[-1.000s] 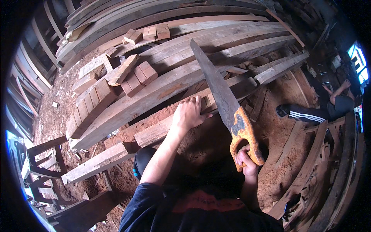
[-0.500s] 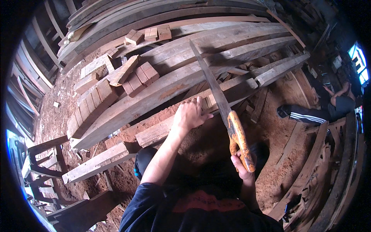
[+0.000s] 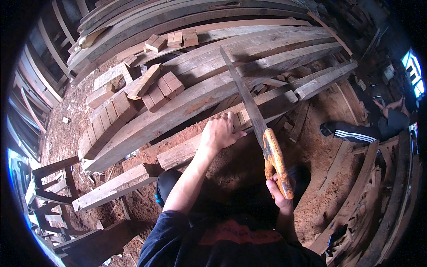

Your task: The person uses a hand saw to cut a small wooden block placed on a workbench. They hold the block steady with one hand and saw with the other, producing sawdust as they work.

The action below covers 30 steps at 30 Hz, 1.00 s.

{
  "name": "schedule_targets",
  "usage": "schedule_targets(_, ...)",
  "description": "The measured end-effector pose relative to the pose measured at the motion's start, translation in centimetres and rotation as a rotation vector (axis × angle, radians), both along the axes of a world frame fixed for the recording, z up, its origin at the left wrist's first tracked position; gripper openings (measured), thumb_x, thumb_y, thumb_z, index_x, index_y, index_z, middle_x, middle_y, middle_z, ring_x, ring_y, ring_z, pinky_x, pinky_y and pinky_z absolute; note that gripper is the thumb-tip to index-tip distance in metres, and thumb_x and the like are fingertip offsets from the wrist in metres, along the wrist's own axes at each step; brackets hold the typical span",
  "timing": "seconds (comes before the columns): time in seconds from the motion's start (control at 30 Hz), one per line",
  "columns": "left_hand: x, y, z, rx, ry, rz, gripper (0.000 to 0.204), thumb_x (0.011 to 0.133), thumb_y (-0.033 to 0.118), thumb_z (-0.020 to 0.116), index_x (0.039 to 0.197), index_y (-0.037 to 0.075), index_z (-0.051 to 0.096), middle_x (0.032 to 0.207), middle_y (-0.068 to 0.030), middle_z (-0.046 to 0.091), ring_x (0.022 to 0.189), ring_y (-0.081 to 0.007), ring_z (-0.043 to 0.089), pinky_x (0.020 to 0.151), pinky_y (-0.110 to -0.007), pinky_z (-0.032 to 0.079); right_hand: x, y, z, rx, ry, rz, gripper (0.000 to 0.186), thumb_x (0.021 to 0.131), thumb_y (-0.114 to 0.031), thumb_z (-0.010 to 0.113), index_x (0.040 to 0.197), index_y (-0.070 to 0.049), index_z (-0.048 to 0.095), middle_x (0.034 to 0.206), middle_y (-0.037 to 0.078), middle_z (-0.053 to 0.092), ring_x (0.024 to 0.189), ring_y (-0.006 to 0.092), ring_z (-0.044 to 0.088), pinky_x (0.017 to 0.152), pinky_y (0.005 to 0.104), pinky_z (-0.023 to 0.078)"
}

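Observation:
My left hand (image 3: 218, 133) presses down on a wooden beam (image 3: 180, 153), its fingers curled over the top and the thumb reaching along the near side. Just right of that hand, a handsaw (image 3: 250, 101) lies across the beam, its long blade pointing up and away to the left. Its worn yellow-orange handle is in my right hand (image 3: 280, 196), whose fingers are closed around the lower end and partly hidden. Pale lines cross the beam between my left hand and the blade. Where the teeth meet the wood is too small to make out.
Long timbers (image 3: 195, 104) lie side by side beyond the beam. Short cut blocks (image 3: 162, 91) are grouped on them. A short beam end (image 3: 118, 187) juts out at the left. Sawdust covers the ground. At the right sits another person (image 3: 356, 132) in dark striped trousers, near more stacked planks.

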<state>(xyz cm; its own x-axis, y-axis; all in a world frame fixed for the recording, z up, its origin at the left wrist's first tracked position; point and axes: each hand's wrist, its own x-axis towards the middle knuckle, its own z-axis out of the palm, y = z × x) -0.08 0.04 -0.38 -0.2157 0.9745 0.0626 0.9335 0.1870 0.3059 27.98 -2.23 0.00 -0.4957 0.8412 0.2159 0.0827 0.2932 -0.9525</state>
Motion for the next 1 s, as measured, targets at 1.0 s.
schedule_targets(1.0, -0.4, 0.3, 0.9, -0.001, -0.041, -0.038, 0.087, 0.083, 0.066, 0.052, 0.119, -0.012, 0.05, 0.082, -0.024, 0.066, 0.078, -0.035, 0.068, 0.072, -0.042, 0.055, 0.6, -0.4, -2.5, -0.111, 0.02, -0.044, 0.018, 0.078, -0.006, 0.075, 0.087, -0.005, 0.059, 0.075, 0.001, 0.06, 0.066, 0.0112, 0.057, 0.06, 0.0275, 0.045)
